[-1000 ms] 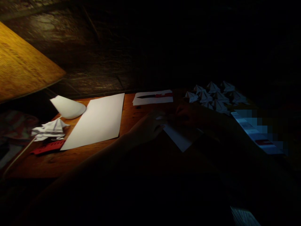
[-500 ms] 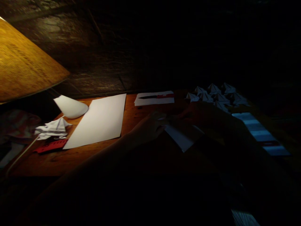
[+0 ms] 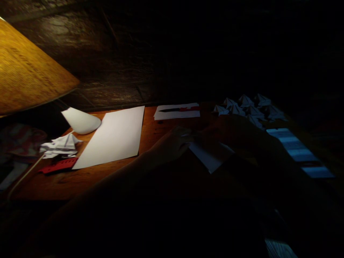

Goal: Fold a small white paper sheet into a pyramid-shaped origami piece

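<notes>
A white piece of paper (image 3: 208,160) lies at an angle on the dark middle of the table, one corner toward me. My left hand (image 3: 177,141) is closed at its upper left edge, a bit of paper showing between thumb and fingers. At the paper's far right side is my right hand (image 3: 224,130), in deep shadow; its fingers are too dark to make out. Several small folded paper shapes (image 3: 251,111) with peaked tops stand just beyond the right hand. A knife (image 3: 178,109) with a dark blade and red handle rests on a small paper stack (image 3: 172,115).
Under a yellow lampshade (image 3: 29,71) at left lie a large white sheet (image 3: 114,138), a curled paper (image 3: 82,122), a crumpled folded paper (image 3: 61,146) and a red perforated object (image 3: 60,165). A cord (image 3: 25,175) runs along the table's left side. A bluish striped panel (image 3: 299,152) lies right.
My hands stay at the paper with hardly any movement. The whole view has shifted very slightly. The right hand looks darker than before.
</notes>
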Tool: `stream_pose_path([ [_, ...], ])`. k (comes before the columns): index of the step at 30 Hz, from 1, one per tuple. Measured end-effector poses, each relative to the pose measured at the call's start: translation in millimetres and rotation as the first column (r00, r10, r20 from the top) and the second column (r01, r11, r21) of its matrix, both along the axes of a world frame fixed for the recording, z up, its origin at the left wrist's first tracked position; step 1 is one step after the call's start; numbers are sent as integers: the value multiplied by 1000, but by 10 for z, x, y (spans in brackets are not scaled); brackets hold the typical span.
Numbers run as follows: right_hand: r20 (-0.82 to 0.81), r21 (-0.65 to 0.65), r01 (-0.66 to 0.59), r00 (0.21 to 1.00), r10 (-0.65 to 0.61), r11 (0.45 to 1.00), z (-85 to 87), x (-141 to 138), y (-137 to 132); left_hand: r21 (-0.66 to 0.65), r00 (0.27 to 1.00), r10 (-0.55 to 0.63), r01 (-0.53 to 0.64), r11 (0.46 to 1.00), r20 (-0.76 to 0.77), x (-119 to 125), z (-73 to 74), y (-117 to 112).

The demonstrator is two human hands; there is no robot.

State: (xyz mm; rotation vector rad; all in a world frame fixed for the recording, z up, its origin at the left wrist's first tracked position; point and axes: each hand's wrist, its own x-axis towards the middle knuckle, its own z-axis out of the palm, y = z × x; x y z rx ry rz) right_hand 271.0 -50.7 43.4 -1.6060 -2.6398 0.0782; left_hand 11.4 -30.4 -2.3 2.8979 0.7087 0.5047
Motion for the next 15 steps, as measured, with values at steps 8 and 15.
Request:
stream_pose_path([
  [8, 19, 50, -66, 998, 65, 997, -128, -38, 31, -20, 999, 46, -46, 999, -17, -2, 3, -17],
  [15, -2, -17, -9, 1000, 9, 1000, -120, -40, 41, -18, 998, 68, -69, 997, -15, -7, -22, -20],
])
